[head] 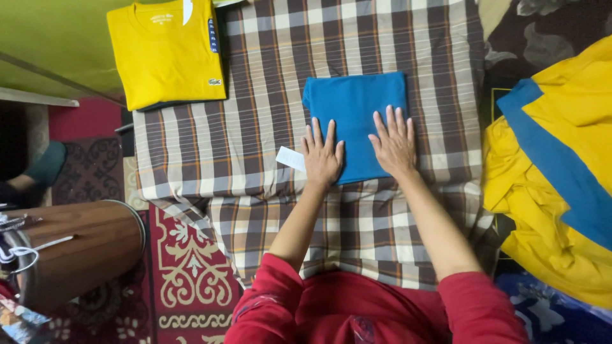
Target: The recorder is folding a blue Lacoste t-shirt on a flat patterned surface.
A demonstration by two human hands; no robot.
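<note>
Left hand (322, 156) and right hand (395, 145), fingers spread flat and gripping nothing, press the folded blue shirt (357, 108) at the centre of the checked cloth (255, 127). Even palm pressure outward should set the creases. A folded yellow shirt (167, 54) lies at ten o'clock, a yellow-and-blue heap (561, 178) at three.

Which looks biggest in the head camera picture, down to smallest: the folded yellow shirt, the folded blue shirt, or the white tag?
1. Folded yellow shirt
2. Folded blue shirt, partly covered by both hands, so this is a close call
3. White tag, clearly the smallest
</note>
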